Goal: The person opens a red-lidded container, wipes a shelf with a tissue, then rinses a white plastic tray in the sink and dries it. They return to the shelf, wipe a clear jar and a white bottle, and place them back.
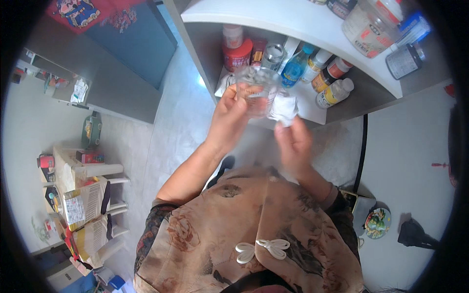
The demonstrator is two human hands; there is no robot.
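My left hand (232, 117) holds a clear, see-through container (255, 97) in front of a white shelf compartment. Its outline is blurred. Just to the right, my right hand (295, 141) pinches a crumpled white cloth or tissue (285, 107) close to the container's side. Behind both stand a red-lidded tub (238, 55) with a small white-capped bottle (232, 36) on top, a clear jar (273, 55), a bottle of blue liquid (295, 67) and several supplement bottles (333, 93).
On the upper shelf (278, 14) stand a large plastic jar (370, 33) and a dark bottle (404, 61). Left of the shelf are a grey-blue door (135, 44) and a grey cabinet (121, 84). Cardboard boxes (88, 205) lie at the lower left.
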